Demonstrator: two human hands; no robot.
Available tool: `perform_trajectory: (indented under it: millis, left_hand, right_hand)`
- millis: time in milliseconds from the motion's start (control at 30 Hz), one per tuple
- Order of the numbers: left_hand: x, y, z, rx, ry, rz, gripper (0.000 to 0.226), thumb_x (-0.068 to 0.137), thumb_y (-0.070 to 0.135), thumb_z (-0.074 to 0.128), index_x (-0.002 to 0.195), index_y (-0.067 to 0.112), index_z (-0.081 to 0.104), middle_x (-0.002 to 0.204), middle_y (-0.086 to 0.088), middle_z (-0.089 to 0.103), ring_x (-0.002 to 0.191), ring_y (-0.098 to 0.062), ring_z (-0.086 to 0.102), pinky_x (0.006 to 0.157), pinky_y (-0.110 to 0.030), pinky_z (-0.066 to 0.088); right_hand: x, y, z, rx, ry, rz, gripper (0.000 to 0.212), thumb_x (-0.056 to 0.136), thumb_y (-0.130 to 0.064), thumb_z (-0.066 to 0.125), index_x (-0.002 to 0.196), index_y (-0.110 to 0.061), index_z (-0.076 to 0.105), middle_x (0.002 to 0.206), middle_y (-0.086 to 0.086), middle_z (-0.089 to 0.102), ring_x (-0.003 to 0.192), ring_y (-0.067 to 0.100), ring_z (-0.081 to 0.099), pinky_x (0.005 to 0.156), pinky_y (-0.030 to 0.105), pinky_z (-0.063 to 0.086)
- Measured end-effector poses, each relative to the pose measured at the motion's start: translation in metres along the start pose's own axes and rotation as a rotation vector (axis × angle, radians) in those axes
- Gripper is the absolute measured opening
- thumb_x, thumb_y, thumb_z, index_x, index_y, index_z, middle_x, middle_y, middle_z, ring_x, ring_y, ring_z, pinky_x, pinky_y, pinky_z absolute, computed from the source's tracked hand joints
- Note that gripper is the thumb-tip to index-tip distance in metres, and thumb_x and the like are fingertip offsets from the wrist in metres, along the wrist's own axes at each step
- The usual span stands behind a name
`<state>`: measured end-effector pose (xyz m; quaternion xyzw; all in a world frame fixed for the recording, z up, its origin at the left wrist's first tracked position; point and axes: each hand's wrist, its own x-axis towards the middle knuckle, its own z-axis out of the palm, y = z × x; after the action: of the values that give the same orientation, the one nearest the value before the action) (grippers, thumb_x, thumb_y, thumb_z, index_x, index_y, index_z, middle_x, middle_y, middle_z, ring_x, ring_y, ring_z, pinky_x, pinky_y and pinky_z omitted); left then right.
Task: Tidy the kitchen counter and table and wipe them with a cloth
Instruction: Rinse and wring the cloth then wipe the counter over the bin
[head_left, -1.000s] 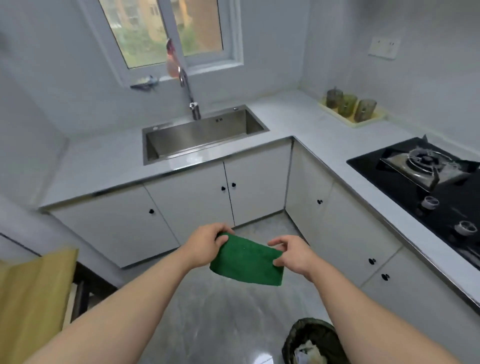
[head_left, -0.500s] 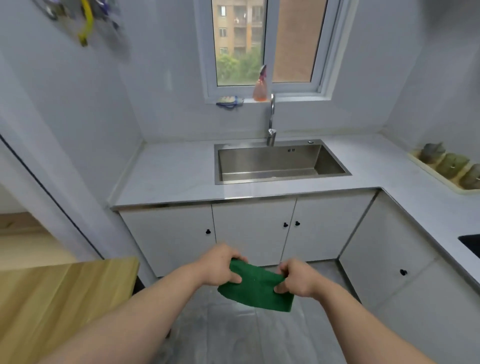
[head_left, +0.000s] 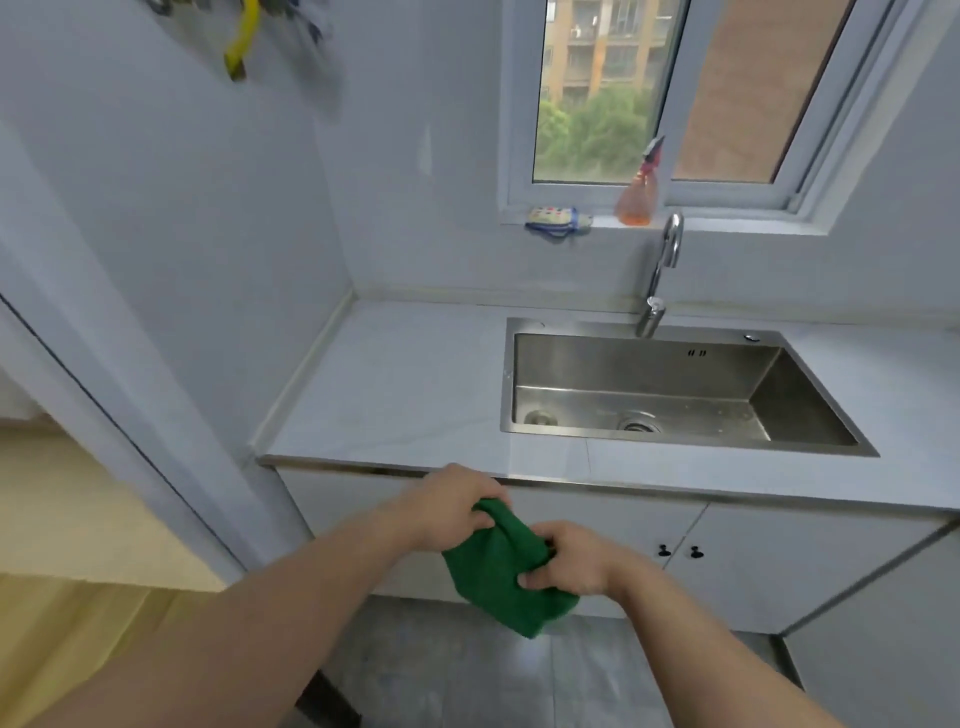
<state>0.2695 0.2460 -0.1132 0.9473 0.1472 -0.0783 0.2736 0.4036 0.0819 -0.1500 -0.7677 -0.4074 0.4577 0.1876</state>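
Observation:
A green cloth (head_left: 498, 577) hangs bunched between both hands, in front of the white cabinet doors below the counter edge. My left hand (head_left: 449, 506) grips its upper end. My right hand (head_left: 569, 561) grips the cloth lower and to the right, fingers curled into the fabric. The pale grey counter (head_left: 395, 384) stretches just beyond my hands, bare on its left part. The table's wooden top (head_left: 62, 644) shows at the lower left.
A steel sink (head_left: 670, 389) with a tall tap (head_left: 662, 270) is set in the counter to the right. On the window sill stand an orange spray bottle (head_left: 636, 192) and a power strip (head_left: 556, 218). A wall closes the counter's left end.
The view has swung left and closer to the sink counter. My hands have drawn together, and the cloth that was held flat is now bunched and hanging.

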Motion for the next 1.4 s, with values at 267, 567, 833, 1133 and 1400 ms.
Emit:
perform_trajectory:
  millis: [267, 567, 833, 1133, 1400]
  left_hand:
    - [0.075, -0.074, -0.099, 0.035, 0.118, -0.196, 0.019, 0.097, 0.02, 0.058, 0.113, 0.026, 0.065, 0.107, 0.006, 0.067, 0.096, -0.012, 0.06, 0.086, -0.031, 0.05]
    - [0.157, -0.193, -0.186, 0.21, -0.031, -0.367, 0.054, 0.085, -0.003, 0.051, 0.129, 0.028, 0.057, 0.123, -0.002, 0.061, 0.104, -0.02, 0.059, 0.088, -0.034, 0.054]
    - [0.243, -0.298, -0.236, 0.185, -0.348, -0.336, 0.032, 0.076, 0.023, 0.081, 0.106, 0.021, 0.068, 0.101, 0.005, 0.067, 0.093, -0.017, 0.063, 0.078, -0.028, 0.052]
    - [0.307, -0.364, -0.258, 0.337, -0.296, -0.311, 0.028, 0.085, -0.001, 0.053, 0.099, 0.016, 0.071, 0.097, -0.004, 0.067, 0.088, -0.02, 0.061, 0.077, -0.033, 0.053]
    - [0.37, -0.443, -0.291, 0.388, 0.364, -0.375, 0.044, 0.088, -0.002, 0.051, 0.125, 0.019, 0.065, 0.116, -0.009, 0.067, 0.105, -0.03, 0.063, 0.09, -0.036, 0.05]
  right_hand:
    - [0.122, -0.068, -0.118, -0.242, 0.085, -0.168, 0.014, 0.094, -0.023, 0.059, 0.105, -0.025, 0.067, 0.098, -0.004, 0.07, 0.092, 0.016, 0.065, 0.081, 0.029, 0.053]
    - [0.264, -0.162, -0.16, -0.447, 0.059, -0.314, 0.013, 0.096, -0.023, 0.054, 0.108, -0.022, 0.061, 0.103, 0.0, 0.063, 0.095, 0.02, 0.058, 0.081, 0.03, 0.046]
    - [0.375, -0.206, -0.183, -0.326, 0.064, -0.261, 0.017, 0.092, -0.019, 0.061, 0.108, -0.016, 0.069, 0.099, -0.001, 0.067, 0.092, 0.019, 0.059, 0.076, 0.028, 0.044]
    - [0.474, -0.217, -0.208, -0.293, -0.045, -0.234, 0.025, 0.087, -0.008, 0.063, 0.11, -0.016, 0.069, 0.098, 0.001, 0.067, 0.091, 0.019, 0.061, 0.064, 0.019, 0.043]
    - [0.587, -0.254, -0.233, -0.426, 0.5, -0.366, 0.044, 0.09, -0.005, 0.051, 0.132, -0.018, 0.057, 0.116, 0.011, 0.066, 0.101, 0.031, 0.063, 0.087, 0.042, 0.054]
